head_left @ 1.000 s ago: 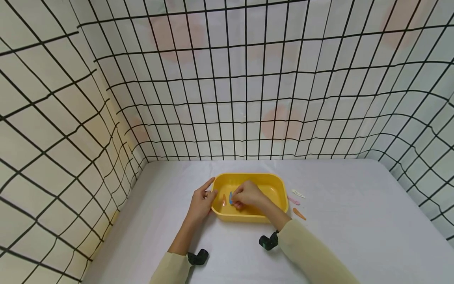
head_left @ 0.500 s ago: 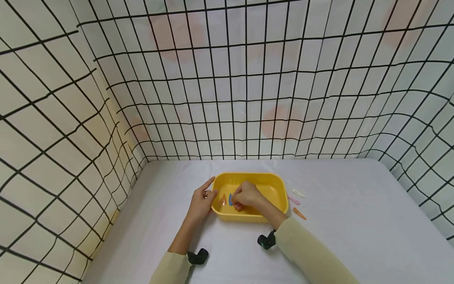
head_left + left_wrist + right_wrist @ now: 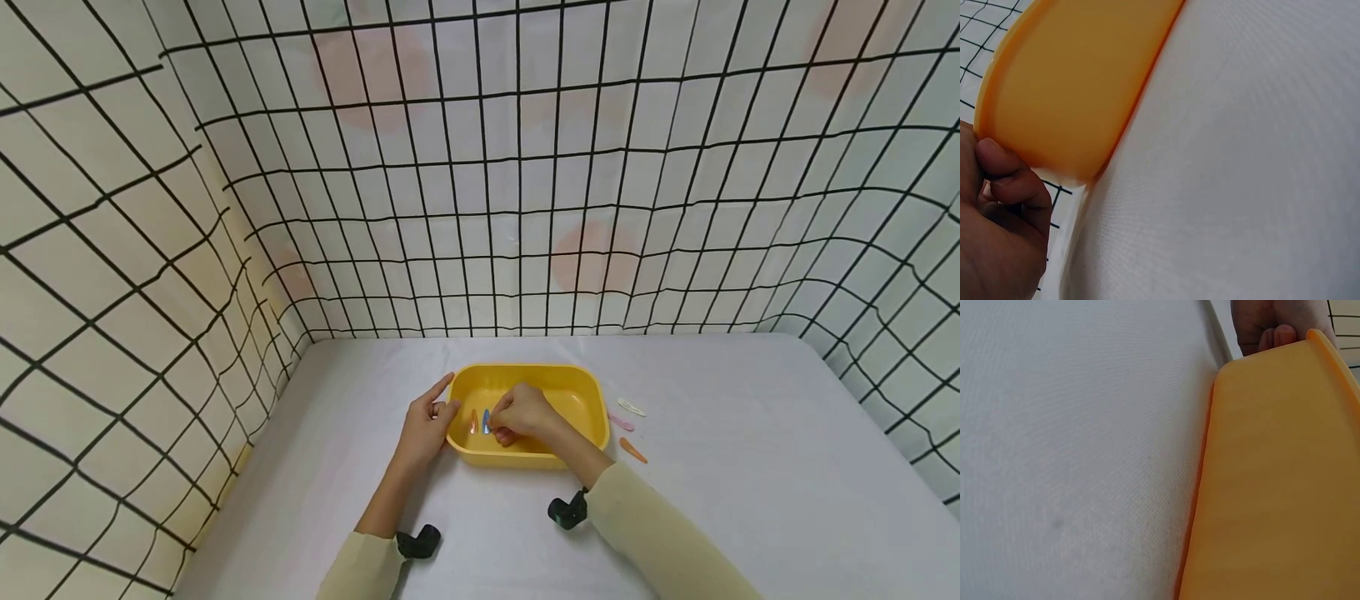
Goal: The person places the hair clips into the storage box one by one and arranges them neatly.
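Note:
A yellow tray [image 3: 540, 460] stands on the white-covered table. At its left end my left hand [image 3: 423, 427] holds the rim, with the thumb over the edge and the index finger stretched along the side; the left wrist view shows the other fingers curled. Inside the tray, my right hand [image 3: 521, 410] pinches a blue hair clip [image 3: 486, 421] near the tray floor. Just left of this clip lies an orange hair clip [image 3: 473, 422], roughly parallel to it. In the right wrist view the tray wall [image 3: 1272, 462] hides the right hand's fingertips and the clips.
Right of the tray, a white hair clip [image 3: 631, 408], a pink hair clip [image 3: 621, 423] and a second orange clip [image 3: 633, 451] lie on the table [image 3: 750, 467]. Black grid netting [image 3: 517, 208] borders the table at the back and sides.
The blue clip has turned slightly under the right fingertips and now stands nearly parallel to the orange one. My left hand and the tray have barely moved.

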The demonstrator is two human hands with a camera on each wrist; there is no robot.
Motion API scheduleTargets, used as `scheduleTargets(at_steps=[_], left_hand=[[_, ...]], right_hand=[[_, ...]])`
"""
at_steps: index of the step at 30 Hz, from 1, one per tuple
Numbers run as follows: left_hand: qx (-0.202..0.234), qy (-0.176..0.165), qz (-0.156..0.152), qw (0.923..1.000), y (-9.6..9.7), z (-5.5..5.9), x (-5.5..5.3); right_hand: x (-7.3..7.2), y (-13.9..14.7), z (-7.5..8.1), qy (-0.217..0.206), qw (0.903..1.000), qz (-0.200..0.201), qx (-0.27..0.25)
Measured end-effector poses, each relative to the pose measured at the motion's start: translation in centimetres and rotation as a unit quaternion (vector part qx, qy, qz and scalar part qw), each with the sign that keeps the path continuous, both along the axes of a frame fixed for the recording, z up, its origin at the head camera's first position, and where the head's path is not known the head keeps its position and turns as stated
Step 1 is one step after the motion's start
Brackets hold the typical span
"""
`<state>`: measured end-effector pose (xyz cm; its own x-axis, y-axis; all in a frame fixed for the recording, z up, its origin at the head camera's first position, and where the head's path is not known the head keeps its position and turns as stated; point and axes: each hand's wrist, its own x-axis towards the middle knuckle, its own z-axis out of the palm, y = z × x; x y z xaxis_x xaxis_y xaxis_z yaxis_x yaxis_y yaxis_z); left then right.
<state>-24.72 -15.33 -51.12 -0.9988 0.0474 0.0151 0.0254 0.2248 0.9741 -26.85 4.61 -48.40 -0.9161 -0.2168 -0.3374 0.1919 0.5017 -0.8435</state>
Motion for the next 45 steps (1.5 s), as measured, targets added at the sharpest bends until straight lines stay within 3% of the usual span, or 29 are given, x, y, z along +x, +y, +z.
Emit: scheduleTargets(at_steps=[6,19,36,45], left_hand=[[-0.002,-0.001,-0.002,1.0000,-0.1,-0.1,0.1],[-0.004,-0.004,0.006,1.0000,-0.1,0.2,0.1],[-0.005,-0.010,0.015,0.9998,0.1,0.3,0.1],[-0.013,-0.006,0.021,0.9997,0.0,0.3,0.0]], right_hand=[[0.6,1.0,0.1,0.025,0.9990,0.034,-0.013],[0.9,5.0,0.9,0.044,0.9982,0.022,-0.033],[1.4,11.3,3.4,0.092,0.9914,0.053,-0.076],[1.4,15.5,3.9,0.106,0.9908,0.023,-0.081]])
